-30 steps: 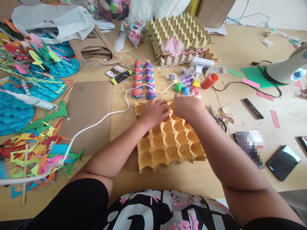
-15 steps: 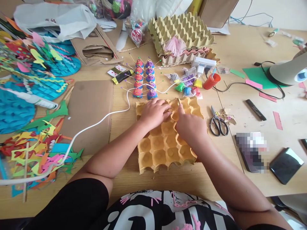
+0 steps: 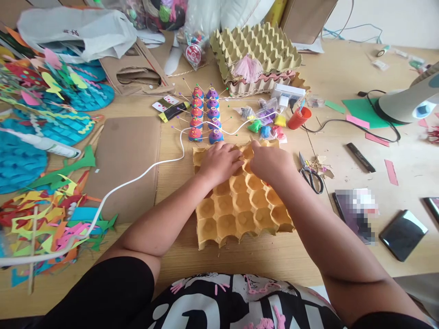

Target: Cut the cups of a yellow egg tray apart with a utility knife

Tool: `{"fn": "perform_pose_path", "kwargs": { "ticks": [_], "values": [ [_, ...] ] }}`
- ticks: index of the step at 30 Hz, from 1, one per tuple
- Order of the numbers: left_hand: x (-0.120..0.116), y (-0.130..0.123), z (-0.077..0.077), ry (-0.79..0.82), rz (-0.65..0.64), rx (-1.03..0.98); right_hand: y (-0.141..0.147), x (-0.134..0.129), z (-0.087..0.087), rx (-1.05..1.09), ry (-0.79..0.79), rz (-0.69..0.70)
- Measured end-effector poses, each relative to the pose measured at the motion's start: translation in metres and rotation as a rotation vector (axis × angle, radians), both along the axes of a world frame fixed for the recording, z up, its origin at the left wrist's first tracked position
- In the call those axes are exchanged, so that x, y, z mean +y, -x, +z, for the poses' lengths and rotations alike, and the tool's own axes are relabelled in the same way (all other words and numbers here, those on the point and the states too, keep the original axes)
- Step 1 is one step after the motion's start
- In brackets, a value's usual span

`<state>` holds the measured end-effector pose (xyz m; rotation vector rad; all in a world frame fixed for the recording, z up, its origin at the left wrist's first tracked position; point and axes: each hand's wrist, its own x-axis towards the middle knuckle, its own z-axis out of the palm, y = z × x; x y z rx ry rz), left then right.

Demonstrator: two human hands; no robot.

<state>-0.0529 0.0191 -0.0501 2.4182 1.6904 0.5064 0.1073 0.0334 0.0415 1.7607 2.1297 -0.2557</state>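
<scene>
A yellow egg tray (image 3: 245, 219) lies on the table in front of me. My left hand (image 3: 221, 162) rests on its upper left part, fingers spread over the cups. At the tray's far side, my right hand (image 3: 270, 160) is closed, its fingers curled down toward the cups; a small brown tip shows by its index finger, too little to name. Just beyond the tray stand two rows of painted cup figures, red ones (image 3: 195, 133) and purple ones (image 3: 216, 135), with pins sticking out.
Scissors (image 3: 311, 176) lie right of the tray. A white cable (image 3: 137, 176) crosses the left side over cardboard (image 3: 126, 137) and paper scraps (image 3: 51, 224). Stacked egg trays (image 3: 257, 45), a red cup (image 3: 299, 118) and clay bags (image 3: 265, 130) are farther back.
My right hand has shifted slightly left, its index finger now curled instead of pointing forward. More of the tray's right side shows. My left hand stays in place on the tray.
</scene>
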Motion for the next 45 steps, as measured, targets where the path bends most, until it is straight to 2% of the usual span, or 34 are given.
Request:
{"fn": "perform_pose_path", "kwargs": {
  "ticks": [8, 20, 23, 27, 30, 32, 36, 40, 45],
  "values": [
    [0.000, 0.000, -0.001, -0.008, 0.008, 0.014, -0.003, -0.042, -0.016, -0.048, -0.059, -0.007],
    [0.001, 0.001, 0.000, -0.003, 0.001, 0.037, -0.013, -0.063, -0.018, -0.068, -0.103, 0.069],
    [0.001, 0.001, 0.000, -0.001, -0.004, 0.031, -0.015, -0.059, -0.013, -0.045, -0.079, 0.066],
    [0.002, 0.000, -0.001, 0.008, 0.004, 0.023, -0.030, -0.054, 0.007, 0.005, -0.033, 0.045],
    [0.002, -0.001, 0.000, 0.022, 0.016, 0.021, -0.044, -0.061, 0.022, 0.039, -0.050, 0.041],
    [0.001, -0.002, 0.001, 0.028, 0.021, 0.015, -0.051, -0.070, 0.025, 0.045, -0.088, 0.023],
    [0.001, -0.001, 0.002, 0.018, 0.014, 0.028, -0.054, -0.086, 0.012, 0.048, -0.105, -0.004],
    [0.000, 0.000, 0.002, -0.012, -0.003, 0.050, -0.049, -0.091, -0.005, 0.053, -0.098, -0.020],
    [0.000, -0.001, 0.001, -0.030, 0.001, 0.051, -0.045, -0.086, -0.009, 0.057, -0.089, -0.023]
  ]
}}
